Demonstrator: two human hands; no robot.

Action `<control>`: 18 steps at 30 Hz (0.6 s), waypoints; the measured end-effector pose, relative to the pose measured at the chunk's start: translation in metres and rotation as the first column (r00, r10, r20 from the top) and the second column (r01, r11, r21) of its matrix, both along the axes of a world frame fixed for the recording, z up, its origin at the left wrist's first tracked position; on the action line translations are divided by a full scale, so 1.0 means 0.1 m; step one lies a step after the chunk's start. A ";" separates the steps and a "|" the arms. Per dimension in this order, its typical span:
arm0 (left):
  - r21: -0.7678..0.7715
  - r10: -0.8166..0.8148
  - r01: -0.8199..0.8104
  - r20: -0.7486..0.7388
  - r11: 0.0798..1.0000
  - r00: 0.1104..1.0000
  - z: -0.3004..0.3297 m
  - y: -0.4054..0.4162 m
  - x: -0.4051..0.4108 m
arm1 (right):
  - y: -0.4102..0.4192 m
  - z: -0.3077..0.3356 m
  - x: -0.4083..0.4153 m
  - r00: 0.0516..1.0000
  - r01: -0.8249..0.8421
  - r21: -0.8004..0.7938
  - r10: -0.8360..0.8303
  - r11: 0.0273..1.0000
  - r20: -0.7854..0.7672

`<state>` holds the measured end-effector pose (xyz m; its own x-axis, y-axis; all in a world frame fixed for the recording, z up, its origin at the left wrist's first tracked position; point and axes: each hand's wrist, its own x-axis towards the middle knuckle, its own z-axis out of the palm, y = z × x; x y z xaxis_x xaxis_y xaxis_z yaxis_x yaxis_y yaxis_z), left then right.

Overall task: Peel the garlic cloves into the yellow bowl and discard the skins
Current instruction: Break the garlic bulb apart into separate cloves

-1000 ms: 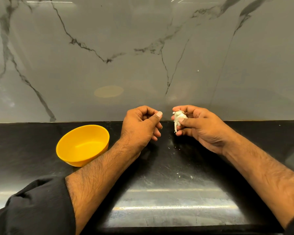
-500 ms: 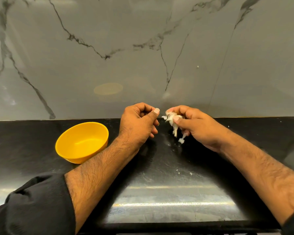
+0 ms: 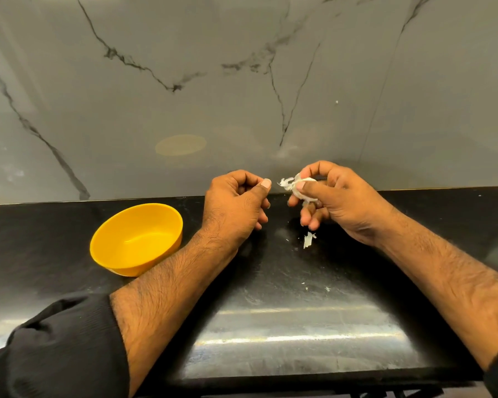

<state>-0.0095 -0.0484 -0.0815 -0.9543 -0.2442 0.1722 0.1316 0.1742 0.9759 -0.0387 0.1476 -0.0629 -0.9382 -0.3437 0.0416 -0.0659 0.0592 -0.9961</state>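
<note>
A skin scrap (image 3: 308,240) has been dropped onto the table (image 3: 270,282) since the previous frame. Garlic clove (image 3: 301,187) pinched in right hand (image 3: 337,199); left hand (image 3: 236,202) curled, empty. Yellow bowl (image 3: 135,239) left of it.

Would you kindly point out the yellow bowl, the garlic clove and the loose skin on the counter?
yellow bowl (image 3: 114,225): head view, bare inner wall at left.
garlic clove (image 3: 299,185): head view, white body above the thumb.
loose skin (image 3: 308,240): head view, middle of the strip.

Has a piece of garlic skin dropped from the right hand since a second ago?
Yes. A skin strip now lies on the black counter, below the right hand; earlier it hung from the garlic.
</note>
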 end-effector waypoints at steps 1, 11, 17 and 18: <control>0.003 0.000 0.000 0.007 1.000 1.000 0.00 0.00 0.00 | 0.00 -0.01 0.00 1.000 0.006 -0.007 -0.006 1.000 -0.018; -0.004 -0.015 0.015 0.007 1.000 1.000 -0.04 0.01 0.00 | 0.03 -0.20 -0.12 0.994 0.008 0.050 -0.003 0.999 -0.106; -0.038 -0.014 0.013 -0.022 0.999 1.000 -0.05 0.02 -0.02 | -0.02 -0.20 -0.10 0.979 0.049 0.238 0.000 0.970 -0.202; -0.044 -0.017 0.016 -0.024 0.999 1.000 -0.04 0.02 -0.01 | -0.04 -0.19 -0.09 0.965 0.089 0.300 -0.008 0.950 -0.261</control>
<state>-0.0106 -0.0459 -0.0852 -0.9535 -0.2203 0.2056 0.1583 0.2143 0.9639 -0.0480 0.1438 -0.0816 -0.9258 -0.3322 0.1803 -0.3032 0.3678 -0.8791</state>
